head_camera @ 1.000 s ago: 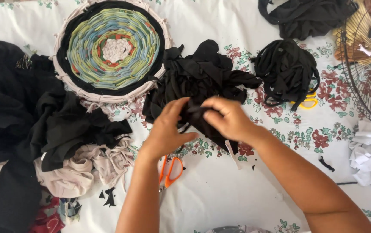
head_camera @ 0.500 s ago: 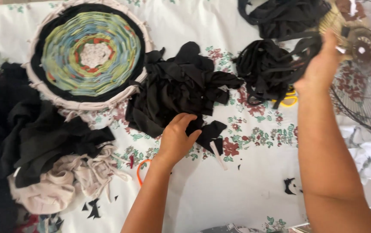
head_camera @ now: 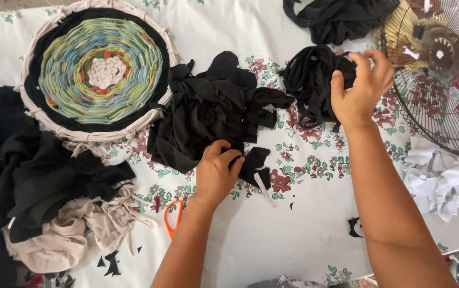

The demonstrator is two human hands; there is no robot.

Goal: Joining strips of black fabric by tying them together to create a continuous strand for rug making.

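My left hand (head_camera: 217, 173) presses down on the near edge of a heap of black cloth scraps (head_camera: 213, 112) in the middle of the flowered tablecloth (head_camera: 272, 240). My right hand (head_camera: 361, 88) reaches far right and closes its fingers on a bundle of black fabric strips (head_camera: 312, 80). Orange-handled scissors (head_camera: 172, 217) lie just left of my left forearm. A round woven rug on a hoop (head_camera: 98, 69), with green, blue and black rings, sits at the upper left.
A wire fan guard (head_camera: 442, 74) lies at the right edge, close to my right hand. White crumpled cloth (head_camera: 437, 178) sits below it. Black and beige garments (head_camera: 53, 208) pile up at the left. More black fabric (head_camera: 336, 18) lies at the top.
Both hands were together on a black scrap at the heap's near edge. My right hand then left it and went up right to the strip bundle, now gripping it. The left stayed.
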